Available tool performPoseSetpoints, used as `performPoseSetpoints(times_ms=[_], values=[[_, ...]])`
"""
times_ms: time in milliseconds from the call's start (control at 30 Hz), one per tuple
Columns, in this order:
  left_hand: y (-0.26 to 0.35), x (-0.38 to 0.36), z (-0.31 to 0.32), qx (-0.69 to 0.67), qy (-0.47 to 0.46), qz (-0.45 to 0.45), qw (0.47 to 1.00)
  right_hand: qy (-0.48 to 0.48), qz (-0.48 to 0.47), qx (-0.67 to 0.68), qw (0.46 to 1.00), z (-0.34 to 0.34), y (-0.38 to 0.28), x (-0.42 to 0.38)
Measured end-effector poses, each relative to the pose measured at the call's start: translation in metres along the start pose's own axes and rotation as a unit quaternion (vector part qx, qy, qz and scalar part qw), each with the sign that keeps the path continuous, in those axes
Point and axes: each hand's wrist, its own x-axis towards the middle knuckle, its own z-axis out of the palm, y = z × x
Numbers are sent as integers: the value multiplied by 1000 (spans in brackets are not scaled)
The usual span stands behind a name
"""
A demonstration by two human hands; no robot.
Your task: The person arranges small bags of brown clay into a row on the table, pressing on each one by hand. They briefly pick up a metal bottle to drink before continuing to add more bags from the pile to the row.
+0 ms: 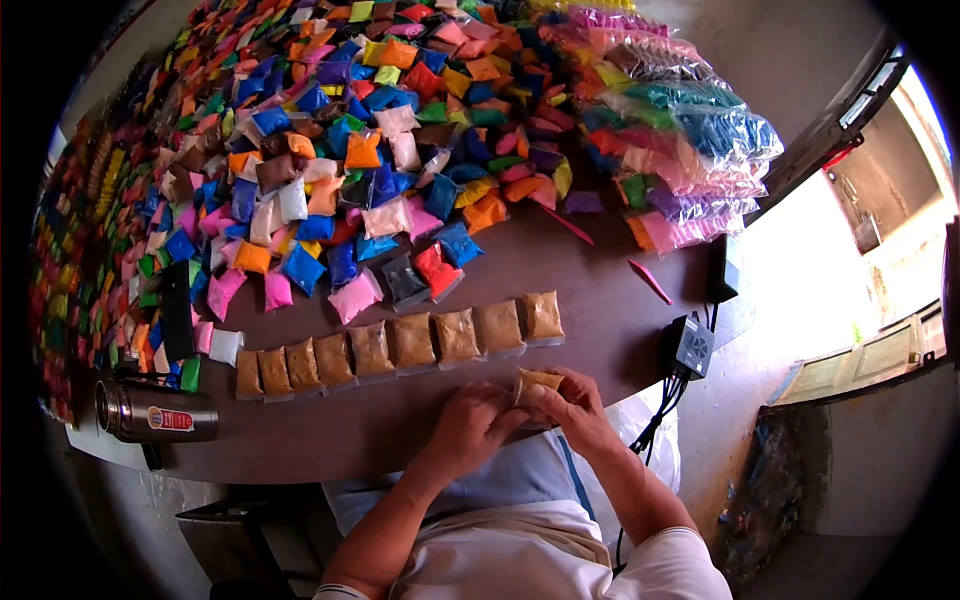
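Observation:
Over the table's near edge, my right hand [572, 408] grips a small clear packet of tan-brown material [538, 381], its thumb pressed on the front. My left hand [474, 422] is at the packet's lower left edge, fingers curled and closed; its fingertips are partly hidden. Just beyond my hands, a slightly curved row of similar brown packets [411, 340] lies side by side on the dark table [350, 430].
A large heap of colourful packets [330, 150] covers the far table. Stacked clear bags [690, 150] stand at the back right. A steel flask [158, 412] lies at left. A pink tool [650, 282] and a black box with cables [690, 346] are at right.

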Motion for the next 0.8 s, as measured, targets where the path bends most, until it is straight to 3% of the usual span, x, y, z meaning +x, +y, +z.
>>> performPoseSetpoints(times_ms=[233,300,500,600,733,800], values=[[4,2,-2,23,0,25,999,-27,8,-26,999,-12,6,0],[3,1,-1,13,10,15,1000,-47,47,-80,995,-16,1,-2],[3,1,-2,45,-5,16,999,-115,30,-55,991,-15,6,-4],[3,2,-2,29,-1,28,999,-97,-38,-28,994,-13,13,-3],[5,4,-4,19,5,28,999,-103,-37,-27,994,-9,2,-8],[5,4,-2,9,4,24,1000,-16,-41,-74,996,-21,5,-10]])
